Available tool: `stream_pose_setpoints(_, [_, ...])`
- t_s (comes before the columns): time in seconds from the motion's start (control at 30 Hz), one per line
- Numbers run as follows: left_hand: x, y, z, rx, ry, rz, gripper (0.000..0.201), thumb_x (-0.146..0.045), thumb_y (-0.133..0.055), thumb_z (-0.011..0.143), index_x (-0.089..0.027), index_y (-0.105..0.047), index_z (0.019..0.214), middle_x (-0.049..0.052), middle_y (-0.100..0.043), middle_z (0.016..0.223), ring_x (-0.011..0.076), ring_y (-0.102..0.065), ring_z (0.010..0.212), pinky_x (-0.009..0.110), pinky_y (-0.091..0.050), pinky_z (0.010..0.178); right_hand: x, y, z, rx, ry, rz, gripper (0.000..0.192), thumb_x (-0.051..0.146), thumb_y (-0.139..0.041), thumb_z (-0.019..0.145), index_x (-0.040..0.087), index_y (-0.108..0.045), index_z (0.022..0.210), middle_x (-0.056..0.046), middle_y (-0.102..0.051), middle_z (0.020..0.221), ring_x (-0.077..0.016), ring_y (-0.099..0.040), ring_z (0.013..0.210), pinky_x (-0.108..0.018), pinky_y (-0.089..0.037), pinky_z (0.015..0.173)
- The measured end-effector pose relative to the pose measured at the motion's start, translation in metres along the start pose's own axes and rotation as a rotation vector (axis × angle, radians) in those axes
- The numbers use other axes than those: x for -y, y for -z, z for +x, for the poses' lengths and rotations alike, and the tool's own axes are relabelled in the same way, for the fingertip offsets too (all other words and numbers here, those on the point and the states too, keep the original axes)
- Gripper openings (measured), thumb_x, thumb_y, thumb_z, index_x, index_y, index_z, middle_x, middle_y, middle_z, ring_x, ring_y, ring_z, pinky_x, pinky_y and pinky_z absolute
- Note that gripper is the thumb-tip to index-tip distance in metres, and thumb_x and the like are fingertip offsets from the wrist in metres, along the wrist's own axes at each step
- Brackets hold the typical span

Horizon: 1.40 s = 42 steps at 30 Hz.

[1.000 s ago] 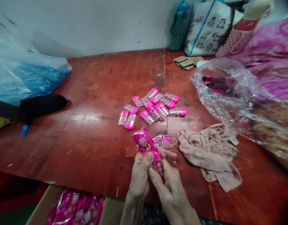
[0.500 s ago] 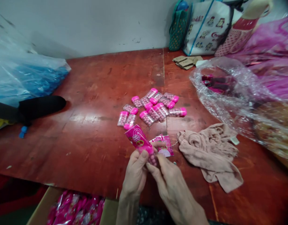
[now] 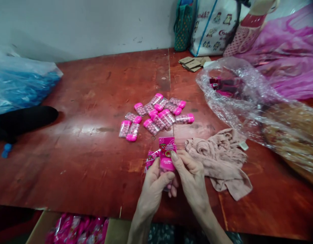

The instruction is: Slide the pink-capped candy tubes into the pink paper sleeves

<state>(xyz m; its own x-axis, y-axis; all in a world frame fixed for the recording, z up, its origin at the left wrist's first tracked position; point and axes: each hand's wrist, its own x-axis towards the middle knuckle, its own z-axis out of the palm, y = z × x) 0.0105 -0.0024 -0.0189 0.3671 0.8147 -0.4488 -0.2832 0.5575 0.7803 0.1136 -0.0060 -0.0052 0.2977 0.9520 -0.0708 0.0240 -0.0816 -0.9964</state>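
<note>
My left hand (image 3: 151, 191) is closed round a small clear candy box (image 3: 167, 166) with a pink cap and pink candy balls inside. Up from the cap stands a pink printed sleeve (image 3: 167, 145), fitted over the box's top end. The thumb and fingers of my right hand (image 3: 193, 178) pinch the sleeve at its right edge. Flat on the table behind my left hand lie more pink printed sleeves (image 3: 150, 159), partly hidden. Farther back, several like candy boxes (image 3: 151, 126) lie in a loose cluster.
A crumpled beige cloth (image 3: 222, 156) lies right of my hands. Clear plastic bags (image 3: 227, 71) and cardboard pieces (image 3: 194, 63) are behind it. At the left are a bag of blue items (image 3: 24, 86) and a black padded object (image 3: 31, 117). An open carton (image 3: 118, 232) sits below the table edge.
The candy box and sleeve have turned from a leftward tilt to nearly upright. My right hand has moved up from the box's lower end to the sleeve. The view has shifted slightly right.
</note>
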Motion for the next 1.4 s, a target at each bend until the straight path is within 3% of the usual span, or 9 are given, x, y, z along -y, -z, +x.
stream_pose_setpoints(0.17, [0.006,-0.005,0.0,-0.087,-0.048,-0.01,0.024,-0.023,-0.062,0.077,-0.02,-0.046,0.095,-0.009,-0.052,0.048,0.0053,-0.044,0.033,0.013,-0.032,0.033,-0.006,-0.008,-0.006,-0.124,-0.143,0.157,0.029,0.037,-0.05,0.086,0.018,-0.059,0.066,0.002,-0.051,0.054,-0.0112,-0.051,0.047,-0.02,-0.04,0.039])
stream_pose_setpoints(0.43, [0.006,-0.012,0.004,-0.112,-0.058,-0.065,0.025,-0.027,-0.063,0.077,-0.019,-0.047,0.095,-0.006,-0.056,0.051,0.0052,-0.042,0.033,0.013,-0.033,0.031,-0.016,-0.016,-0.007,-0.035,-0.381,0.528,0.031,0.039,-0.048,0.087,0.021,-0.048,0.063,0.011,-0.032,0.033,-0.0064,-0.029,0.022,-0.016,-0.022,0.024])
stream_pose_setpoints(0.5, [0.005,-0.014,0.003,-0.145,-0.064,-0.096,0.026,-0.028,-0.064,0.075,-0.019,-0.048,0.094,-0.007,-0.053,0.049,0.0045,-0.04,0.032,0.013,-0.032,0.031,-0.016,-0.016,-0.008,-0.082,-0.288,0.373,0.028,0.037,-0.048,0.088,0.021,-0.051,0.065,0.009,-0.04,0.041,-0.008,-0.037,0.029,-0.018,-0.029,0.028])
stream_pose_setpoints(0.6, [0.003,-0.015,0.001,-0.195,-0.1,-0.054,0.025,-0.028,-0.066,0.074,-0.019,-0.049,0.09,-0.009,-0.049,0.048,0.0032,-0.038,0.033,0.012,-0.032,0.032,-0.018,-0.014,-0.009,-0.226,0.044,0.001,0.024,0.028,-0.049,0.087,0.019,-0.056,0.065,0.001,-0.054,0.065,-0.0131,-0.052,0.058,-0.025,-0.043,0.053])
stream_pose_setpoints(0.67, [0.002,-0.014,-0.001,-0.229,-0.144,0.035,0.023,-0.027,-0.066,0.074,-0.019,-0.049,0.087,-0.009,-0.049,0.047,0.0031,-0.04,0.034,0.011,-0.033,0.034,-0.02,-0.012,-0.008,-0.253,0.207,-0.141,0.027,0.023,-0.049,0.087,0.018,-0.056,0.062,-0.002,-0.055,0.073,-0.0153,-0.052,0.069,-0.029,-0.042,0.067])
stream_pose_setpoints(0.87, [0.004,-0.013,0.003,-0.207,-0.085,-0.103,0.022,-0.033,-0.064,0.076,-0.018,-0.053,0.087,-0.007,-0.051,0.047,0.0041,-0.041,0.032,0.013,-0.032,0.031,-0.015,-0.009,-0.005,-0.148,0.025,-0.027,0.032,0.026,-0.042,0.091,0.019,-0.049,0.06,0.002,-0.048,0.062,-0.013,-0.048,0.057,-0.026,-0.04,0.055])
stream_pose_setpoints(1.07, [-0.001,-0.013,0.004,-0.307,-0.056,-0.248,0.028,-0.039,-0.064,0.074,-0.016,-0.052,0.065,-0.008,-0.046,0.038,0.0024,-0.036,0.025,0.011,-0.027,0.025,-0.012,-0.015,-0.011,-0.17,0.261,-0.191,0.013,0.018,-0.052,0.086,0.018,-0.061,0.078,-0.002,-0.056,0.077,-0.0157,-0.051,0.073,-0.029,-0.043,0.068])
stream_pose_setpoints(1.2, [-0.006,-0.012,0.008,-0.389,-0.087,-0.243,0.022,-0.034,-0.063,0.076,-0.015,-0.056,0.067,-0.006,-0.05,0.04,0.0027,-0.037,0.027,0.011,-0.029,0.026,-0.017,-0.015,-0.012,-0.085,0.078,-0.018,0.011,0.024,-0.054,0.086,0.02,-0.063,0.091,-0.002,-0.059,0.084,-0.015,-0.057,0.079,-0.027,-0.048,0.07])
stream_pose_setpoints(1.4, [-0.007,-0.008,0.01,-0.471,-0.238,-0.392,0.014,-0.028,-0.062,0.078,-0.017,-0.061,0.085,0.0,-0.065,0.071,0.0088,-0.061,0.061,0.018,-0.049,0.059,-0.015,-0.026,-0.027,-0.121,0.079,-0.148,0.028,0.026,-0.053,0.085,0.02,-0.053,0.112,-0.007,-0.054,0.108,-0.0204,-0.052,0.099,-0.035,-0.044,0.086])
